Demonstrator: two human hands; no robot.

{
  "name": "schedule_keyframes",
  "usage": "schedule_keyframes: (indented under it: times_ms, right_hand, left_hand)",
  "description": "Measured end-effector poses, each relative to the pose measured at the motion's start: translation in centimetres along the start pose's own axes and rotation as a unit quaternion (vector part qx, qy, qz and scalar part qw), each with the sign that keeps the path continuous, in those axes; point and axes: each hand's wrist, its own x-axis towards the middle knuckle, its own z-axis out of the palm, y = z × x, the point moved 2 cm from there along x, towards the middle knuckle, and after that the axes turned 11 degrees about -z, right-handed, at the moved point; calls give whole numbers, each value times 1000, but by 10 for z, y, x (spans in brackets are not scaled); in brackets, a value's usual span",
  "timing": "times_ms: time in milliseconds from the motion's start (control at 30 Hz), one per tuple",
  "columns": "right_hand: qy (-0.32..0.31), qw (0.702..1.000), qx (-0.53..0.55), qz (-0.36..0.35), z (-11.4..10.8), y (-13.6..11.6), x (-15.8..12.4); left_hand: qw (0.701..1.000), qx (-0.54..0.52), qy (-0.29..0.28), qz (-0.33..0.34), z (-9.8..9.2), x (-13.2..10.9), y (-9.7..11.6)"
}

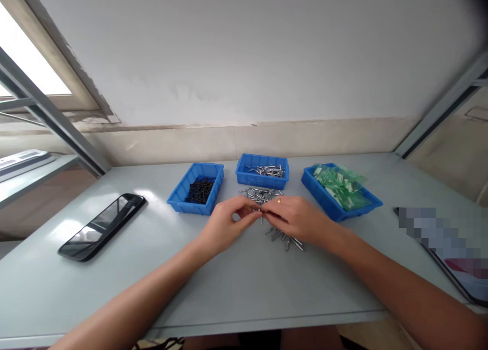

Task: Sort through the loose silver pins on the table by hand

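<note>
My left hand (224, 220) and my right hand (292, 215) meet fingertip to fingertip over the middle of the table. Both are closed in a pinch around a small silver metal pin (261, 219), whose lower end shows beneath the fingers; the fingertips hide the rest. Just behind the hands lies a loose pile of similar metal pins (259, 193). More loose metal pins (292, 240) lie on the table under and in front of my right hand, which partly covers them.
Three blue bins stand at the back: a left bin (179, 206) with dark screw-like pieces, a middle bin (244, 177) with silver pins, a right bin (324, 200) with green plastic packets. A black phone (102, 228) lies left; a blurred-out screen device (450, 258) lies right.
</note>
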Motion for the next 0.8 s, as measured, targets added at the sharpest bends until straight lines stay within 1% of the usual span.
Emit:
schedule_keyframes:
  times_ms: [167,233,333,400,500,567,700,800]
  right_hand:
    - [-17,1000,-7,4,2,-1,0]
    - [-4,1000,-7,18,0,0,-1]
    - [40,998,3,44,-4,0,-2]
    - [53,998,16,41,-6,-1,-2]
    - [53,998,25,18,-8,-4,-1]
    - [54,998,23,18,-8,-3,-1]
    - [63,997,12,41,-7,1,-3]
    - [46,997,5,57,-7,4,-3]
  left_hand:
    - [1000,-9,6,12,0,1,-1]
    - [1000,-16,5,10,1,1,-2]
    - [1000,-19,-10,-4,2,2,-3]
    - [1000,-18,-21,-11,2,1,-2]
    - [1000,-8,-28,-10,3,0,0]
    - [1000,8,-23,-8,3,0,0]
    - [999,35,-3,-8,2,1,-1]
    - [999,37,22,-8,0,2,-2]
